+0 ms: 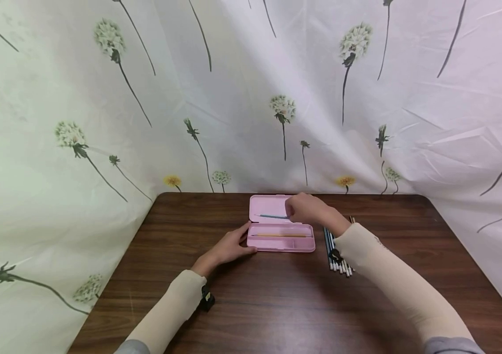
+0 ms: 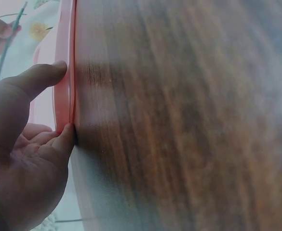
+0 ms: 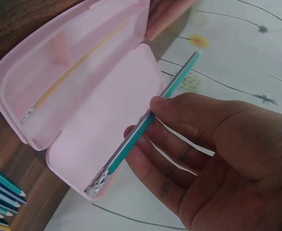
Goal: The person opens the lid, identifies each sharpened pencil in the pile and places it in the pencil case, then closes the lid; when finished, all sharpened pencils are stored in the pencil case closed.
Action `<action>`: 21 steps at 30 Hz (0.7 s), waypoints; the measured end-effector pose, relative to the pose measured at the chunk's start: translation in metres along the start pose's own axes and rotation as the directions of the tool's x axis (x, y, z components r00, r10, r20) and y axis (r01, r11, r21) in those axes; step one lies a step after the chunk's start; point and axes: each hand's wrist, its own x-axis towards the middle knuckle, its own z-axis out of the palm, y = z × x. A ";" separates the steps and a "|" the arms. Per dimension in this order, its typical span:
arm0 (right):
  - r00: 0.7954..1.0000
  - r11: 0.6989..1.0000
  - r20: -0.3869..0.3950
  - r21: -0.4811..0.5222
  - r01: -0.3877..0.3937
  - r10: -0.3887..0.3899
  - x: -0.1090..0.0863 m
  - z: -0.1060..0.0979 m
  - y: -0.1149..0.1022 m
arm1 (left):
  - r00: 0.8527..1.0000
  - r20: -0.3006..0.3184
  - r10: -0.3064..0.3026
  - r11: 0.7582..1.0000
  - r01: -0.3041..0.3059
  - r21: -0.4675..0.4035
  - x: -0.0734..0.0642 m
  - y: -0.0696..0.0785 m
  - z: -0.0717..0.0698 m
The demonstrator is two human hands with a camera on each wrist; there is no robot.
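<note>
A pink pencil case (image 1: 273,244) lies unfolded on the table, its lid (image 1: 266,204) laid back toward the wall. Inside the divided tray sits a yellow pencil (image 3: 73,70). My left hand (image 1: 228,246) holds the case's left end; in the left wrist view the thumb of that hand (image 2: 30,163) is on the case's side (image 2: 62,103) and the fingers are at its end. Above the lid, my right hand (image 3: 227,139) pinches a teal pencil (image 3: 131,138) between thumb and fingers, eraser end low and sharpened tip up in the right wrist view.
Several more pencils (image 1: 329,251) lie side by side on the dark wooden table (image 1: 251,305), right of the case and partly under my right forearm. A white cloth with dandelion prints (image 1: 242,98) hangs behind the table's far edge.
</note>
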 end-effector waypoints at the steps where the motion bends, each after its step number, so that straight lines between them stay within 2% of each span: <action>1: 1.000 1.000 0.011 -0.007 0.002 -0.001 0.003 0.001 -0.001 | 1.000 0.000 -0.002 1.000 0.002 0.000 0.000 0.000 0.000; 8: 0.998 0.997 0.063 -0.080 -0.004 0.010 0.020 0.014 -0.004 | 1.000 -0.005 -0.010 1.000 0.010 0.000 0.000 -0.001 0.001; 12: 0.996 0.997 0.089 -0.077 -0.022 0.029 0.026 0.022 -0.007 | 1.000 -0.003 -0.010 1.000 0.010 -0.002 0.000 0.000 0.001; 21: 0.993 0.992 0.085 -0.098 -0.076 0.085 0.032 0.042 -0.009 | 1.000 0.000 -0.006 1.000 0.006 -0.003 0.000 0.000 0.001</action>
